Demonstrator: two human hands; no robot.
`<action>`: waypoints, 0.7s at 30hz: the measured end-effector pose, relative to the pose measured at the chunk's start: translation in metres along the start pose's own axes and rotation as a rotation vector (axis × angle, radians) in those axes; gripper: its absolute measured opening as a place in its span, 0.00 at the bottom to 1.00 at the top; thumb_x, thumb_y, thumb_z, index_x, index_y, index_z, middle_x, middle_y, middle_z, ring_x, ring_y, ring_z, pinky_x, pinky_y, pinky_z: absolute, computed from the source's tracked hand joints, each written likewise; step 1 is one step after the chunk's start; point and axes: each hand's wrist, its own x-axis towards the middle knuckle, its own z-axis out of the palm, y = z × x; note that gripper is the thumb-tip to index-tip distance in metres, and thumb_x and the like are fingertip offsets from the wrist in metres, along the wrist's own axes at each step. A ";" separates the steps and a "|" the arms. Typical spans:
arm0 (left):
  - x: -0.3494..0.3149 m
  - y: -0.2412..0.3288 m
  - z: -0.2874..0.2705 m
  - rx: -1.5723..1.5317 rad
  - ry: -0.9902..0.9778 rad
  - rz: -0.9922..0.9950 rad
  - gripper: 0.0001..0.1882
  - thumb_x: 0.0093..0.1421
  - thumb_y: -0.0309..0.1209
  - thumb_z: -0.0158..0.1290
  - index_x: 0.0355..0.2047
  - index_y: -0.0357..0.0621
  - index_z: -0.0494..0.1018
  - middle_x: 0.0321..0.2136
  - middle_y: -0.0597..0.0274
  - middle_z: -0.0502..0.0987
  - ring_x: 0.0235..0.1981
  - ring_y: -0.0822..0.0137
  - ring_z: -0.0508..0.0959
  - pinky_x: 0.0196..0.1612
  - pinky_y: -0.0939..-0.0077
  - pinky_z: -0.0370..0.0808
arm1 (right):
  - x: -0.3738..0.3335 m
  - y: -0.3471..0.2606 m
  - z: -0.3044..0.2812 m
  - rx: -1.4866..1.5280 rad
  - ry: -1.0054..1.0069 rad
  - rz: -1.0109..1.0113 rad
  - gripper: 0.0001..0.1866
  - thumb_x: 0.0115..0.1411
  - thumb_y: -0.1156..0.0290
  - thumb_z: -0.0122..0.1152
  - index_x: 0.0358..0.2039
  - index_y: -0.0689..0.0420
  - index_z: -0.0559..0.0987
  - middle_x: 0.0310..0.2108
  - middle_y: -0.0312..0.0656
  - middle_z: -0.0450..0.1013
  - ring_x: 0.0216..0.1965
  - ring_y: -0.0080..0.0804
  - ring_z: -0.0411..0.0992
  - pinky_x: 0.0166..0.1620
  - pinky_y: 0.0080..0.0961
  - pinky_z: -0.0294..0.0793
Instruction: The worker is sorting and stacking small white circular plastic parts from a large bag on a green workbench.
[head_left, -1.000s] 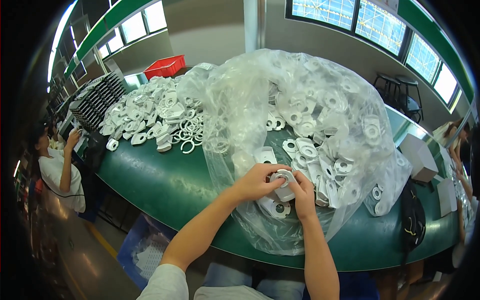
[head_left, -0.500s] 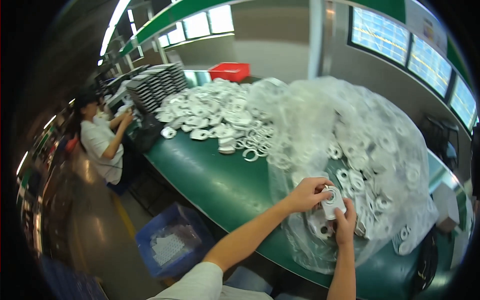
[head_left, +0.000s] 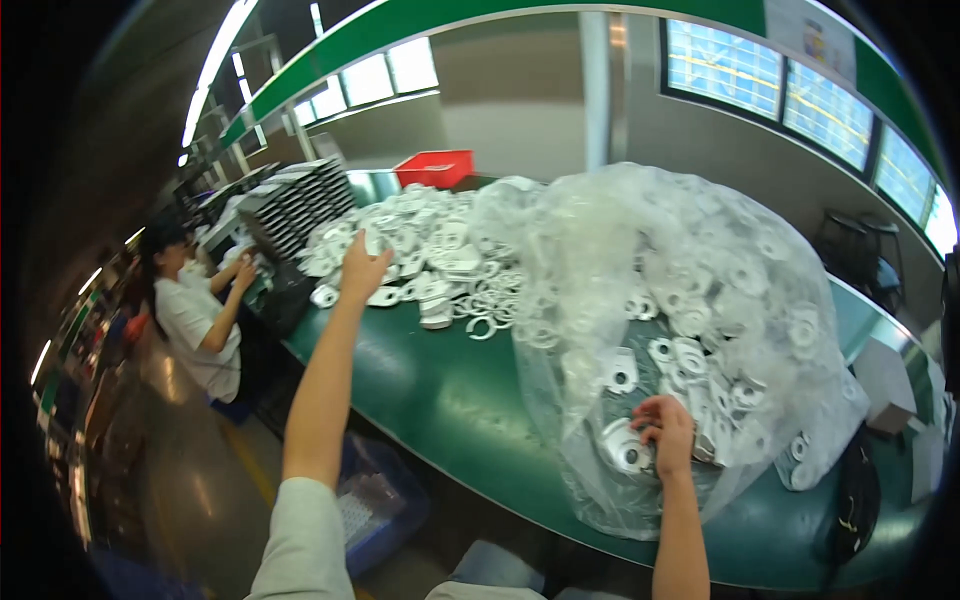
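My left hand (head_left: 364, 270) is stretched out over a large pile of white plastic parts (head_left: 440, 240). Its index finger and thumb stand apart, and I see no part gripped between them. At the mouth of a clear plastic bag (head_left: 590, 270), my right hand (head_left: 668, 436) has its fingers loosely curled and apart. Right beside those fingers lies a white plate with a round hole (head_left: 626, 446); whether they touch it I cannot tell. More such plates, with ring-shaped ends, fill the bag. Several loose white rings (head_left: 484, 326) lie at the pile's near edge.
A green-topped table (head_left: 430, 375) carries everything. Stacked grey trays (head_left: 298, 210) and a red bin (head_left: 435, 168) stand toward the back left. At left a co-worker (head_left: 200, 310) sits handling something. A blue crate (head_left: 400, 500) is below the table edge; a cardboard box (head_left: 884, 385) stands right.
Both hands were holding one white plate with a ring in it. My left hand has swung far left to the pile, the right has stayed near the bag, and that plate is out of both hands.
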 end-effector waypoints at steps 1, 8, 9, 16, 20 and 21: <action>-0.004 0.022 0.013 -0.031 -0.022 0.012 0.20 0.52 0.28 0.54 0.45 0.33 0.70 0.31 0.48 0.78 0.24 0.65 0.79 0.28 0.73 0.75 | 0.002 0.004 -0.002 -0.004 -0.001 -0.003 0.20 0.67 0.57 0.41 0.32 0.62 0.73 0.28 0.45 0.73 0.25 0.28 0.73 0.20 0.15 0.66; -0.185 0.242 0.058 -0.634 -0.893 0.373 0.12 0.50 0.26 0.57 0.36 0.38 0.75 0.33 0.54 0.77 0.34 0.64 0.78 0.35 0.71 0.75 | 0.000 0.001 -0.008 -0.006 0.033 0.008 0.19 0.67 0.61 0.41 0.33 0.64 0.73 0.28 0.45 0.73 0.24 0.28 0.73 0.21 0.15 0.67; -0.205 0.254 0.070 -0.548 -0.845 0.494 0.11 0.49 0.27 0.57 0.34 0.38 0.75 0.34 0.53 0.76 0.36 0.60 0.76 0.39 0.69 0.74 | 0.000 0.002 -0.005 0.001 0.016 0.002 0.18 0.67 0.61 0.41 0.33 0.64 0.73 0.28 0.45 0.73 0.24 0.28 0.73 0.21 0.15 0.68; -0.223 0.270 0.122 -0.170 -0.720 0.734 0.09 0.48 0.29 0.58 0.28 0.37 0.73 0.34 0.51 0.70 0.40 0.51 0.70 0.42 0.62 0.69 | -0.001 -0.003 -0.006 -0.067 0.084 0.012 0.08 0.54 0.80 0.56 0.36 0.62 0.73 0.28 0.40 0.74 0.26 0.21 0.72 0.22 0.15 0.69; -0.200 0.285 0.089 -0.216 -0.547 0.813 0.06 0.49 0.25 0.55 0.26 0.35 0.70 0.33 0.52 0.70 0.39 0.52 0.70 0.40 0.62 0.69 | 0.007 0.005 0.005 0.060 0.090 -0.192 0.42 0.47 0.81 0.64 0.62 0.53 0.57 0.59 0.47 0.58 0.52 0.34 0.65 0.36 0.22 0.77; -0.202 0.301 0.084 -0.242 -0.569 0.828 0.06 0.49 0.25 0.55 0.26 0.35 0.70 0.33 0.52 0.70 0.39 0.52 0.70 0.40 0.62 0.69 | 0.007 0.006 0.002 0.183 0.122 -0.198 0.37 0.49 0.80 0.63 0.60 0.55 0.59 0.56 0.46 0.61 0.52 0.35 0.66 0.35 0.22 0.77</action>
